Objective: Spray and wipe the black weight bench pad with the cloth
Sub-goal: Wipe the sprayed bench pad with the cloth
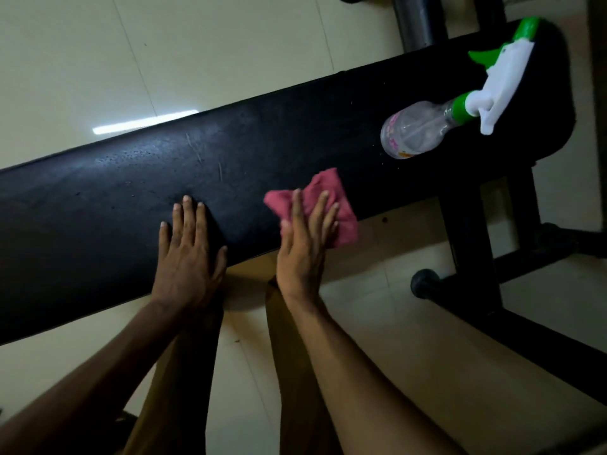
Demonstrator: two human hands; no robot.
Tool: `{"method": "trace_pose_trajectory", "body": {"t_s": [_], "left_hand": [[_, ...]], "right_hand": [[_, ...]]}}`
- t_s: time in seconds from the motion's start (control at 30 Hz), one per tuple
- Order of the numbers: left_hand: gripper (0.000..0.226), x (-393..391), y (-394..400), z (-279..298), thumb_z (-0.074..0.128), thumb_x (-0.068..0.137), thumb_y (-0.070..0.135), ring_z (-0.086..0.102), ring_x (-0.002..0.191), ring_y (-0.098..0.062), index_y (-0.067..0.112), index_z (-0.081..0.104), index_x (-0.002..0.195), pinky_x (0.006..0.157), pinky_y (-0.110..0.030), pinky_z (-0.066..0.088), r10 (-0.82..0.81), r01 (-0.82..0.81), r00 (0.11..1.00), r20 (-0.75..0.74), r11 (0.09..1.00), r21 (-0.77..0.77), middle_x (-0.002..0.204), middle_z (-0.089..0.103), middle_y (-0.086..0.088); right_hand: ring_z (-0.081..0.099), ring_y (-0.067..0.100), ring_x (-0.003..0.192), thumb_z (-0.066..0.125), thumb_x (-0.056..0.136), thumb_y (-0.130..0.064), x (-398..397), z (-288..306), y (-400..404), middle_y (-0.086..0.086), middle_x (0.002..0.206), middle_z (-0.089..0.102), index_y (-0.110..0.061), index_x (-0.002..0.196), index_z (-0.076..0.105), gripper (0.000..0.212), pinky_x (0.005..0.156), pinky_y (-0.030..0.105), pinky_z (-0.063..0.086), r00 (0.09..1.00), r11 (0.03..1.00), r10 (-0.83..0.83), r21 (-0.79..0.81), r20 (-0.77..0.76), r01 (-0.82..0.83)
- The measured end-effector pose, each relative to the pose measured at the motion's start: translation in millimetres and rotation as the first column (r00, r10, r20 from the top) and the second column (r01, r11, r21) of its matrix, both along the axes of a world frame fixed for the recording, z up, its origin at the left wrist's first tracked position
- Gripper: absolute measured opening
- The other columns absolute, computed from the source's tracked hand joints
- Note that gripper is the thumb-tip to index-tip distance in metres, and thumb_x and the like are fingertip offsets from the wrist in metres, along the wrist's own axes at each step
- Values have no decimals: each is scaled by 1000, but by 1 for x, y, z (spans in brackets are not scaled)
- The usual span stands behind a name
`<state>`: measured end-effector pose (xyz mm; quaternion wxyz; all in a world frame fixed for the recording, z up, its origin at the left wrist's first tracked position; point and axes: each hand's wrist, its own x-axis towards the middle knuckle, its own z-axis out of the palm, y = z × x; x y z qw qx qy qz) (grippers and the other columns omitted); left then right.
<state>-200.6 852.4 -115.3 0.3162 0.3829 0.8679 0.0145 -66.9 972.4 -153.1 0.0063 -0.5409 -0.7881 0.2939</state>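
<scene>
Two hands are on the long black padded weight bench (295,133), and the wiping step is in hand. Your left hand (189,254) lies flat on the near edge of the pad, fingers (187,218) straight and spread, holding nothing; it appears to serve as a brace. Your right hand (305,244) presses the crumpled pink cloth (331,195) against the pad near its front edge, fingers extended over the cloth rather than curled round it. The clear plastic spray bottle with the white and green trigger head (460,110) lies on its side at the far right end of the bench, well apart from both hands.

Findings and advice. Fine droplets are visible on the pad to the left of centre, which suggests that area is sprayed but not yet wiped. Keep your palm flat so the cloth meets the pad with its full face. Work in overlapping strokes along the length of the bench. The cloth is bunched; opening it out would cover more surface. Carry the strokes over the pad's near edge as well. Move the lying bottle before wiping the right end, since it could roll off.
</scene>
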Motion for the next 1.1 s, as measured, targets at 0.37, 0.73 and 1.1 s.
{"method": "trace_pose_trajectory", "body": {"t_s": [0.37,0.73,1.1], "left_hand": [[78,12,17,8,42,102,38,-12,154,-27,4,-1,158,126,-48,-3,119,-119,993,-11,992,-30,166,-11,-15],[79,19,31,8,50,100,34,-10,154,-30,4,6,158,126,-49,-3,266,-266,964,9,964,25,167,-6,-16],[68,13,85,32,55,95,21,14,153,-32,5,27,155,126,-46,10,-107,70,988,107,949,307,162,22,-21]], "right_hand": [[4,35,154,39,98,-47,-22,-6,85,14,167,10,-32,158,21,64,124,48,-3,794,791,571,119,210,-600],[-1,30,155,44,105,-27,-83,29,102,10,167,12,-24,156,31,53,126,48,6,905,907,401,-79,-140,-414],[44,18,138,66,91,-6,46,98,144,14,151,42,-9,154,26,75,115,24,36,781,842,-538,-163,-318,514]]}}
